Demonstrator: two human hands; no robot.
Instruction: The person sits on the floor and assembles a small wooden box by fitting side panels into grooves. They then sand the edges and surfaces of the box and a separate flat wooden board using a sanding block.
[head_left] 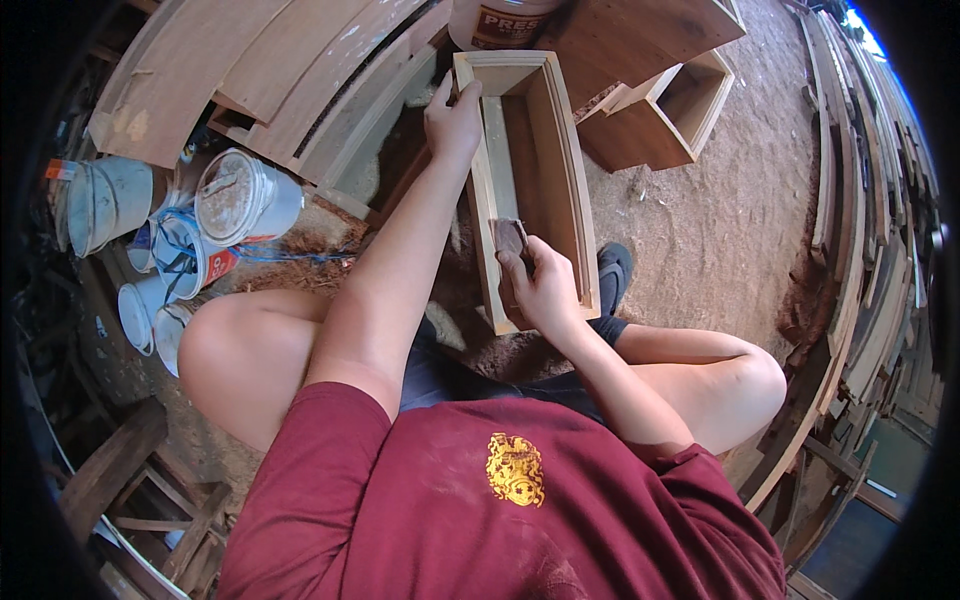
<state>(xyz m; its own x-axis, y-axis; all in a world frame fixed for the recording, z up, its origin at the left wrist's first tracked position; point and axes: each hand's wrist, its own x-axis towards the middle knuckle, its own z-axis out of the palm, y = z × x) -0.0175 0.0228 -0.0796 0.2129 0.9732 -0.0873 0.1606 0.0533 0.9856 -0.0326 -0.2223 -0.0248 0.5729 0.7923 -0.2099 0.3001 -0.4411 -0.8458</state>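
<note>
You sit low over a floor (720, 210) covered in sawdust, knees spread, with curved planks (270, 70) stacked at upper left and more strips (860, 230) heaped along the right rim. A second open box (665, 115) lies on the floor just beyond the one you work on, up and to the right. Several white buckets (240, 195) stand together at the left, near your left knee; a wooden stool (130, 480) shows at lower left.

Straight ahead of you, between your knees and running away from you, lies the box (530, 170), a long open wooden frame of pale boards with a darker inside. Its near end rests by your dark shoe (612, 275).

Your left hand (455, 120) reaches out to the far left corner of the box; its grip is closed over the top edge of the left wall, thumb on the inside, fingers on the outer face.

Your right hand (545, 290) is at the near end, inside the frame. Its grip is closed on a small brown pad (511, 238), likely sandpaper, pressed by the fingertips against the inner face of the left wall.
</note>
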